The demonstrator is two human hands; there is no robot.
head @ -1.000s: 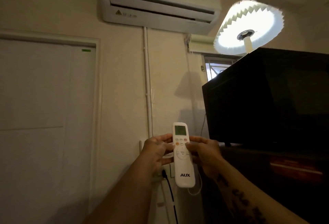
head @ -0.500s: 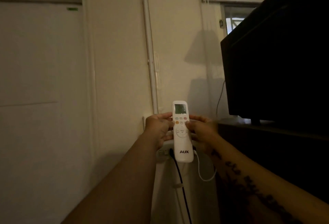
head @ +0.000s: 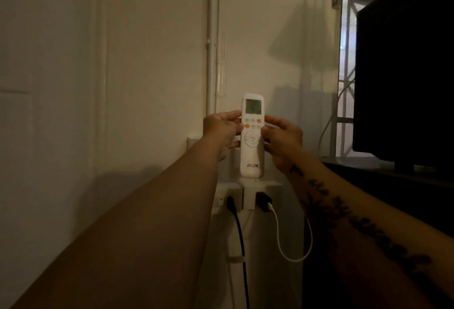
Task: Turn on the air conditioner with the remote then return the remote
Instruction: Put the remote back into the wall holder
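A white remote [head: 252, 151] with a small screen and orange buttons stands upright in front of the wall. My left hand [head: 221, 134] grips its left edge and my right hand [head: 282, 140] grips its right edge. Its lower end sits just above a small white wall holder [head: 249, 195]; whether they touch I cannot tell. The air conditioner is out of view.
Wall sockets flank the holder, with a black plug and cable [head: 239, 235] on the left and a charger with a white cable [head: 282, 240] on the right. A dark television [head: 405, 75] stands on a dark cabinet [head: 380, 210] to the right. A white pipe [head: 212, 38] runs up the wall.
My view has dropped, so the air conditioner and lamp have left the frame. Both hands have carried the remote down toward the wall holder above the sockets.
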